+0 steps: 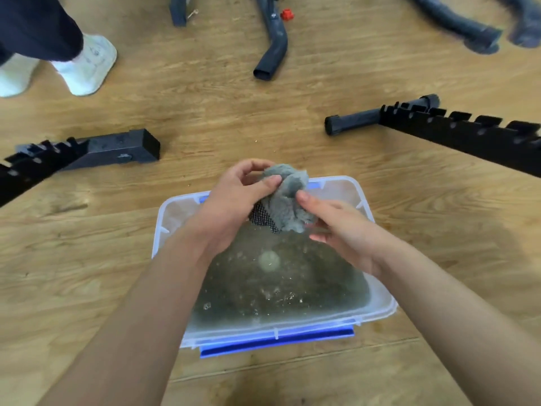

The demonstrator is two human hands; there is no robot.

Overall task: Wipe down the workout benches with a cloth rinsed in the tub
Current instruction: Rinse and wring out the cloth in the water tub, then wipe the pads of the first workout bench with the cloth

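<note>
A bunched grey cloth (288, 197) with a dark mesh patch on its underside is held above the far end of a clear plastic tub (380, 310) with blue clips. The tub stands on the wooden floor and holds murky water with ripples on its surface. My left hand (234, 200) grips the cloth from the left, thumb on top. My right hand (336, 224) grips it from the right, thumb pressed against the fabric. Black frame rails of workout benches lie on the floor at the left (87, 153) and at the right (456, 133).
Another person's white shoes (85, 65) and dark trouser legs stand at the top left. Curved black bench legs (273, 51) with a red knob (287, 14) rest at the top centre, and more black tubing (456, 24) at the top right. Wooden floor surrounds the tub.
</note>
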